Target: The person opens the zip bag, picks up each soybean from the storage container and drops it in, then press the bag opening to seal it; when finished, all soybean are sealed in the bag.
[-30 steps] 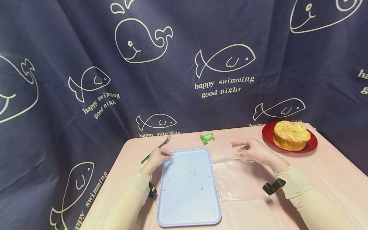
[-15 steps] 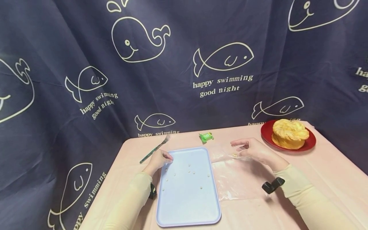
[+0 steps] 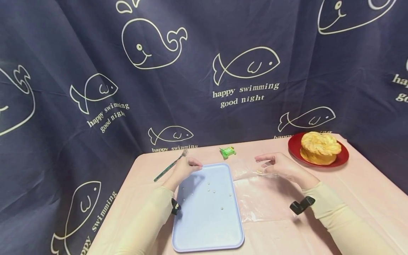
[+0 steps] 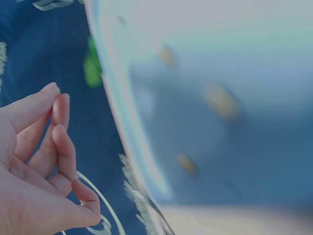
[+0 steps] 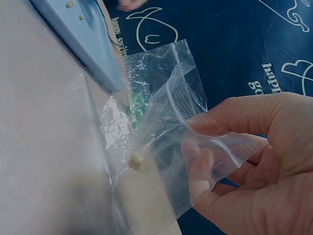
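My left hand (image 3: 186, 170) is over the far left corner of the blue tray (image 3: 208, 233), thumb and forefinger tips together. A speck of yellow, apparently a small bean (image 4: 58, 92), shows between those tips in the left wrist view. Several pale yellow beans (image 3: 222, 208) lie scattered on the tray. To its right, my right hand (image 3: 280, 166) holds a clear zip-lock bag (image 5: 161, 117) by its mouth, fingers spreading the zip edges apart. A little cluster of beans (image 5: 135, 161) sits inside the bag, whose lower part lies flat on the table.
A fork (image 3: 170, 165) lies beyond the tray's left side. Behind the tray is a green packet (image 3: 227, 152). At the far right a red plate (image 3: 294, 148) bears a round golden loaf (image 3: 320, 148). A dark fish-print curtain (image 3: 178, 88) hangs behind the pink-covered table (image 3: 271, 237).
My left hand has risen from the tray's left edge and shifted right and away from me, over its far corner. My right hand stays at the bag. The head view has shifted slightly.
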`<state>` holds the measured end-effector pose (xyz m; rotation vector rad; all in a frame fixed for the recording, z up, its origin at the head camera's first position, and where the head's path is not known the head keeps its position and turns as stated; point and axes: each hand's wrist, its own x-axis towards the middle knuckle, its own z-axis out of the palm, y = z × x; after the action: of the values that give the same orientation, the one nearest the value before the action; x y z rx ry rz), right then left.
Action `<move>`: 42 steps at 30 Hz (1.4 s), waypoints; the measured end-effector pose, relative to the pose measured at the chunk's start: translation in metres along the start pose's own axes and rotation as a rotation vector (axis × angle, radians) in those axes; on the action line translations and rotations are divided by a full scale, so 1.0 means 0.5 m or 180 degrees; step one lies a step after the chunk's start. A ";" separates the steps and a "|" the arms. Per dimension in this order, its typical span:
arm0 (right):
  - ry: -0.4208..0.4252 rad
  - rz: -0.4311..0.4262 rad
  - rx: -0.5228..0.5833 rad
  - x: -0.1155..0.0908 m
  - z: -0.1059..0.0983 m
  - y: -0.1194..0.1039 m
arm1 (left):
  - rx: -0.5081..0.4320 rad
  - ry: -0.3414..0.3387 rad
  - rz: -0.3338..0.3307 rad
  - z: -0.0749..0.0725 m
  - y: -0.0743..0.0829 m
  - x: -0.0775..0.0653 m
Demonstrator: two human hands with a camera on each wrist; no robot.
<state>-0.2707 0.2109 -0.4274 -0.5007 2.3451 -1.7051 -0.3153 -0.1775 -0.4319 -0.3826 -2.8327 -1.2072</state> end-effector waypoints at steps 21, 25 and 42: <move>-0.0025 -0.0014 0.0008 0.005 0.006 -0.005 | -0.0246 -0.0049 0.0946 0.197 0.254 0.044; -0.0001 -0.0026 -0.0006 0.002 0.008 -0.006 | -0.0151 -0.0124 0.0916 0.219 0.252 0.045; -0.0030 -0.0053 0.0057 -0.002 0.006 -0.008 | -0.0602 0.0278 0.0955 0.158 0.184 0.051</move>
<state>-0.2683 0.2075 -0.4247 -0.5253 2.3233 -1.7255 -0.3130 -0.0545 -0.4187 -0.7144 -2.4810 -1.3876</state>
